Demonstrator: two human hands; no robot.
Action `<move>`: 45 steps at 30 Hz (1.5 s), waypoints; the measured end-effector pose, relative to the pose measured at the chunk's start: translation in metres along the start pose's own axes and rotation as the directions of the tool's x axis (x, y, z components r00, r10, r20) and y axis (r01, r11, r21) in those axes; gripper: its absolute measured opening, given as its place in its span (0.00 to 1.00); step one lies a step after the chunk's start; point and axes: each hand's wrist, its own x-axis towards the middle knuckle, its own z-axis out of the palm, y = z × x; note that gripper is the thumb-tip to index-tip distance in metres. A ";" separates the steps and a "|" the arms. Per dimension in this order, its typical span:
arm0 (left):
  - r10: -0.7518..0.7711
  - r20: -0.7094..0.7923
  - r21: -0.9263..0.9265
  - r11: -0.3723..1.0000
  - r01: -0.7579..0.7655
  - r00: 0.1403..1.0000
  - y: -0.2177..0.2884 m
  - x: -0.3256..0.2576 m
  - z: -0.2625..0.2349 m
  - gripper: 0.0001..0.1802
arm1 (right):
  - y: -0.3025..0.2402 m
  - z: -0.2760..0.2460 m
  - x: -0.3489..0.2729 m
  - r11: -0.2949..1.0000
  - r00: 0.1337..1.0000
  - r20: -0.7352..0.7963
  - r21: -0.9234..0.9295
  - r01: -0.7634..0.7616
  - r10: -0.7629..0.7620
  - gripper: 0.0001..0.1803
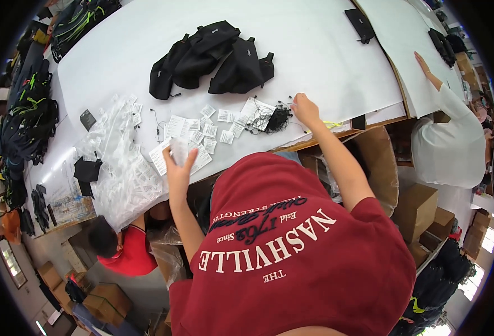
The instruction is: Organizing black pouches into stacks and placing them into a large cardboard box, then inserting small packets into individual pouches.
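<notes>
My left hand point(177, 163) is raised over the table's near edge and holds a small clear plastic packet point(178, 149) between fingers and thumb. Below it lie several white paper tags point(194, 131) spread on the white table point(325, 61). My right hand point(304, 107) reaches forward, its fingers curled down at the edge of a tangle of black strings point(275, 119). Its fingertips are hidden, so I cannot see whether they pinch a string. A white card point(256, 107) lies under the tangle.
A pile of black bags point(213, 56) sits mid-table, and a heap of clear plastic bags point(118, 171) lies to the left. A person in white point(448, 148) works at the right, a person in red point(126, 252) crouches lower left. Cardboard boxes point(415, 207) stand under the table, and backpacks point(31, 115) hang at the left.
</notes>
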 end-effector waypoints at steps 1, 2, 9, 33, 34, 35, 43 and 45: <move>0.000 -0.005 0.006 1.000 0.000 1.000 0.001 0.001 0.007 0.25 | 0.000 -0.005 0.007 0.995 0.993 0.111 -0.088 0.040 -0.030 0.09; -0.001 0.024 -0.029 1.000 0.002 1.000 0.001 0.001 0.013 0.26 | 0.000 -0.006 0.009 0.996 0.993 0.112 -0.082 0.042 -0.032 0.09; 0.090 0.180 -0.366 0.931 -0.018 0.980 0.034 -0.013 0.050 0.16 | -0.068 -0.055 -0.008 0.326 0.990 0.130 0.935 -0.142 0.060 0.07; 0.535 0.134 -0.154 0.843 -0.516 0.834 0.075 -0.014 0.040 0.07 | -0.218 -0.147 -0.070 0.523 0.978 -0.004 0.845 0.115 -0.208 0.05; 0.505 0.183 -0.292 0.847 -0.444 0.843 0.071 -0.012 0.038 0.06 | -0.215 -0.145 -0.069 0.522 0.978 -0.008 0.845 0.120 -0.210 0.05; 0.407 0.291 -0.427 0.865 -0.263 0.866 0.070 -0.010 0.032 0.08 | -0.210 -0.142 -0.068 0.497 0.970 0.036 0.863 0.092 -0.242 0.05; 0.234 0.512 -0.450 0.893 0.026 0.826 0.069 0.010 0.047 0.05 | -0.202 -0.142 -0.057 0.532 0.925 0.148 0.844 0.066 -0.350 0.05; 0.254 0.515 -0.440 0.898 -0.002 0.819 0.075 0.016 0.050 0.05 | -0.197 -0.139 -0.052 0.517 0.915 0.164 0.854 0.056 -0.369 0.05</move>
